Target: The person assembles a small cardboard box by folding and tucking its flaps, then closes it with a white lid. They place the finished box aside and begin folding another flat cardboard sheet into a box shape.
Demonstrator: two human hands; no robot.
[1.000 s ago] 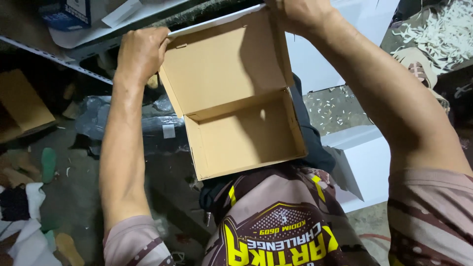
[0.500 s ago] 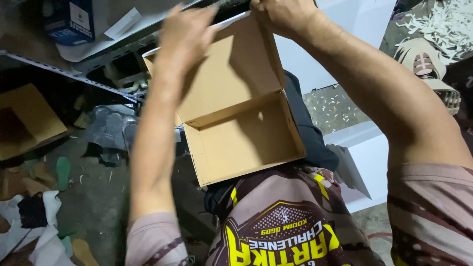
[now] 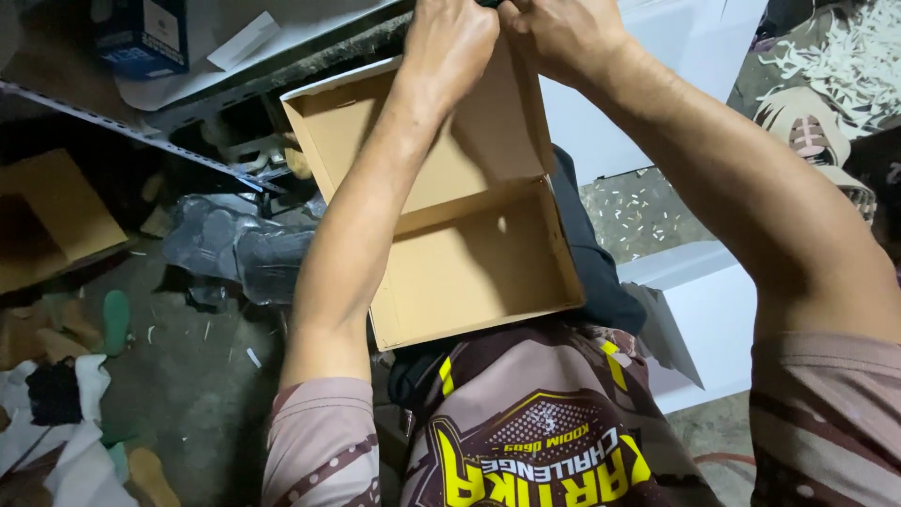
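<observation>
Both the left hand [image 3: 450, 42] and right hand [image 3: 563, 33] pinch the far top edge of the open cardboard box [image 3: 469, 253] resting on the person's lap, which looks light, thin-walled, easily creased, best held at its folded edges.

Dim room, light falling from overhead; cardboard box [image 3: 469, 253] interior evenly lit, floor [image 3: 178, 394] at left sunk in shadow. Focus mostly sharp, slight stretch at edges.
</observation>
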